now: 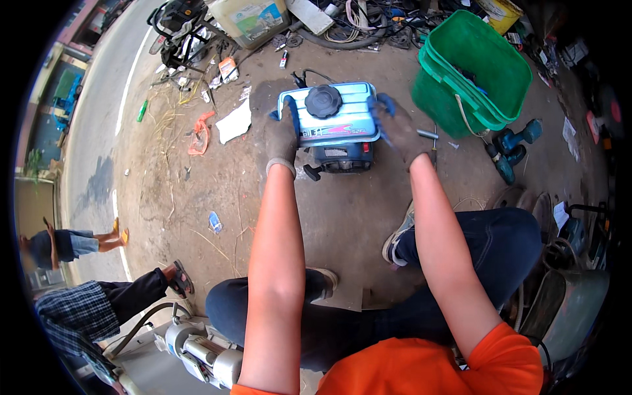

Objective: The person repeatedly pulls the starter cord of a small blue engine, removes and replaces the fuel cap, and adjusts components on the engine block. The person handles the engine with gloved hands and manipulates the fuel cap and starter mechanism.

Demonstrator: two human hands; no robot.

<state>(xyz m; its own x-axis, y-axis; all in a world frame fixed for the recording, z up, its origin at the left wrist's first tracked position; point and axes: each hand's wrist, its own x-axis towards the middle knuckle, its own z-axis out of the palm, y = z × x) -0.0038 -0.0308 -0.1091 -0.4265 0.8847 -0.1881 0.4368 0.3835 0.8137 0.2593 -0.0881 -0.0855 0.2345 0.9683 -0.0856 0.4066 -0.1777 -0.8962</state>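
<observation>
A small engine [336,158] with a light blue tank [349,99] and a black round cap [324,101] on top sits on the ground before me. My left hand [282,135], in a dark glove, grips the left end of the tank. My right hand [398,128], also gloved, is at the right end of the tank, smeared by motion, so its finger shape is unclear. A black pull handle [312,172] sticks out low at the engine's front left. A metal tool [427,134] lies just right of my right hand.
A green bucket [478,79] and teal cordless tools [507,148] are at right. Clutter, a plastic jug [250,20] and cables lie along the back. At left are a road [108,79] and two people [52,250], [79,309]. A silver machine [197,349] stands at lower left.
</observation>
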